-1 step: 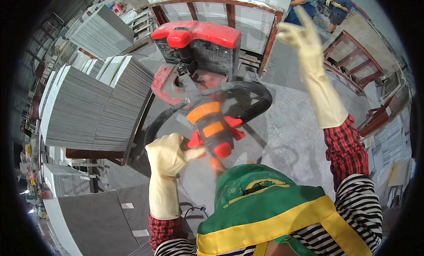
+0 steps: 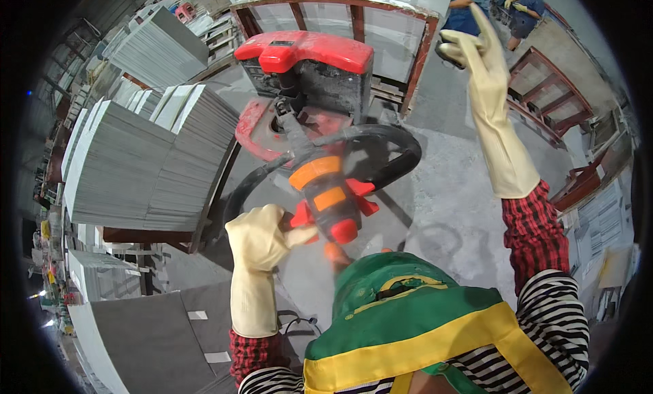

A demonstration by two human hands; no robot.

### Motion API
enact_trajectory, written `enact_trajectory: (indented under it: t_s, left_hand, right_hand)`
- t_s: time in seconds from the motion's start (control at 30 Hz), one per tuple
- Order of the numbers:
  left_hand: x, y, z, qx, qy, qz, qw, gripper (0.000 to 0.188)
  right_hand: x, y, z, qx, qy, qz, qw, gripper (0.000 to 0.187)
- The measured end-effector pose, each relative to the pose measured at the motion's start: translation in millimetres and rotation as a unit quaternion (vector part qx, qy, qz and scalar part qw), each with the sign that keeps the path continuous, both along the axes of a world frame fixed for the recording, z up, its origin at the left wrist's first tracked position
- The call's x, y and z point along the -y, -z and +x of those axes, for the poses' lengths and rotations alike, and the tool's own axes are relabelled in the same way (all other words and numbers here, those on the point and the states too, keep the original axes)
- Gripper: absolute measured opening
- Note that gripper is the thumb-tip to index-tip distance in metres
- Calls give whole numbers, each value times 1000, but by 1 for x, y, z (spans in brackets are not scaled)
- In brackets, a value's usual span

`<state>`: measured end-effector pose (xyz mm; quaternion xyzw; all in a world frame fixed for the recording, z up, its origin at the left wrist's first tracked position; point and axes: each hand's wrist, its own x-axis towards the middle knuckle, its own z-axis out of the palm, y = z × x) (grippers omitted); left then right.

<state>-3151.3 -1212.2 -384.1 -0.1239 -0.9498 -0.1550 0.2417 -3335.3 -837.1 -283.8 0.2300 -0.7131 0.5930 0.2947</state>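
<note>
A powered pallet truck [image 2: 306, 52] with a red and black body stands ahead of me. Its tiller handle [image 2: 325, 193], a black loop with an orange and black head and red levers, reaches toward me. My left hand [image 2: 258, 241], in a cream rubber glove, is closed round the left side of that loop, its thumb lying along the left red lever [image 2: 301, 215]. My right hand [image 2: 484, 64], gloved likewise, is raised in the air at the upper right, away from the truck. Its fingers are stretched out and it holds nothing.
Stacks of grey slabs [image 2: 129, 169] stand on pallets to the left, with more slabs [image 2: 136, 339] lower down. Behind the truck is a brown metal frame [image 2: 357, 23]; another frame [image 2: 551, 91] leans at the right. Two people in blue [image 2: 524, 10] are at the top right.
My right hand has shifted a little to the right, its fingers still stretched out. My left hand stays on the handle, and the truck keeps its place.
</note>
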Motion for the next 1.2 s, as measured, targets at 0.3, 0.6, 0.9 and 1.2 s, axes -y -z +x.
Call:
enact_trajectory:
  t_s: [0.3,0.6,0.9,1.2]
  left_hand:
    - [-3,-3,-14,-31,17,-14,999,68]
    - [-12,-4,-21,-30,25,-16,999,66]
    - [-8,-4,-19,-38,26,-17,999,64]
    - [-10,-10,-19,-36,27,-28,999,64]
  right_hand:
    - [68,47,42,302,-368,416,775,115]
    - [80,58,39,233,-298,596,708,107]
    - [96,44,44,275,-264,644,664,110]
    - [95,47,45,262,-273,654,655,110]
